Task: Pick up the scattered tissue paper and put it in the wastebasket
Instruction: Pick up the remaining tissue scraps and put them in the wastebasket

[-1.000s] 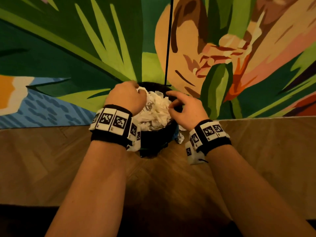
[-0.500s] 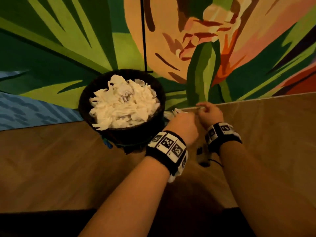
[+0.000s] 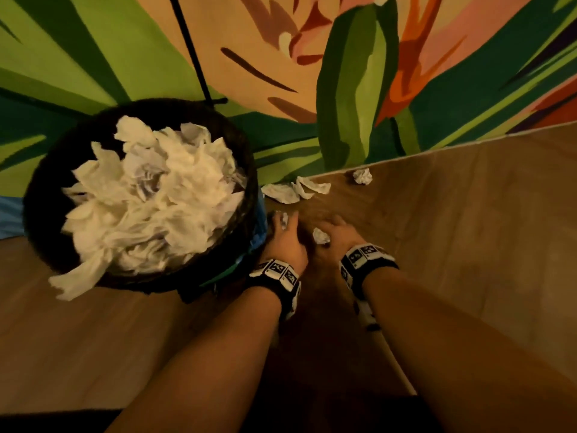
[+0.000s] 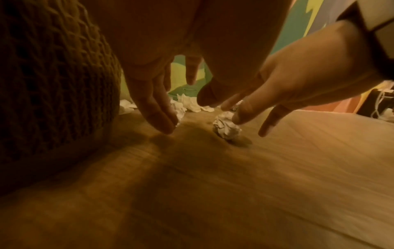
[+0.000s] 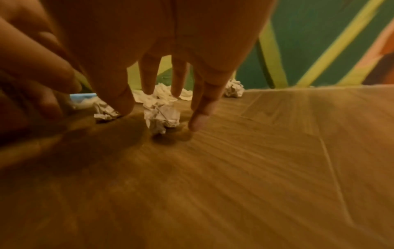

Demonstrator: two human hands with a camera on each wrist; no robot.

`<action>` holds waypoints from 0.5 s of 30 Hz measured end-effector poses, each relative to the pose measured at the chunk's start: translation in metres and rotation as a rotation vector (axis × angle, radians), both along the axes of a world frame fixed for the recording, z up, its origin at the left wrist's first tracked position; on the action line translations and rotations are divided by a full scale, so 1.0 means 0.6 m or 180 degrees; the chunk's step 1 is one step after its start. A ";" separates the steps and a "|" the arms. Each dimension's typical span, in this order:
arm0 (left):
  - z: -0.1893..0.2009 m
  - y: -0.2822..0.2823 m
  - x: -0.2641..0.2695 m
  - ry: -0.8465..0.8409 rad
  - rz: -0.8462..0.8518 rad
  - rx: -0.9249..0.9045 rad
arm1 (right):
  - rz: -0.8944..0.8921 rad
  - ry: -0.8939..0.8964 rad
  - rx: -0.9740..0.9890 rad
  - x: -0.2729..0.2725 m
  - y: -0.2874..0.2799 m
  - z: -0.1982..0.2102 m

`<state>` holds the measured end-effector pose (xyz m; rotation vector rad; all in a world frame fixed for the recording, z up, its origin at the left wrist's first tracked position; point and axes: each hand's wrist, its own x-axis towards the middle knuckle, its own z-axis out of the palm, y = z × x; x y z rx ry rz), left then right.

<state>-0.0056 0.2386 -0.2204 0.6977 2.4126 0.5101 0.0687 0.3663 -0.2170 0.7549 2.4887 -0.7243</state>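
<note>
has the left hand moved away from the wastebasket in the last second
Yes. The left hand was over the wastebasket rim; now it is down at the floor on the basket's right side, by a crumpled tissue.

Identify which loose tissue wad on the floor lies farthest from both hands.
The crumpled ball at the rug's edge, out to the right; the two flatter tissues lie nearer the wastebasket, and two wads sit by the fingers.

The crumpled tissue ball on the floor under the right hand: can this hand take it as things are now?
Probably yes. The right hand hangs open directly over the crumpled tissue ball, fingers spread on both sides, and nothing lies between them. The left hand is beside it, not in the way.
</note>
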 end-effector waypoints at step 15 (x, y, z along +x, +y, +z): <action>-0.087 0.068 -0.040 0.1173 0.0677 -0.0097 | -0.0816 0.0749 -0.0512 -0.023 0.089 -0.055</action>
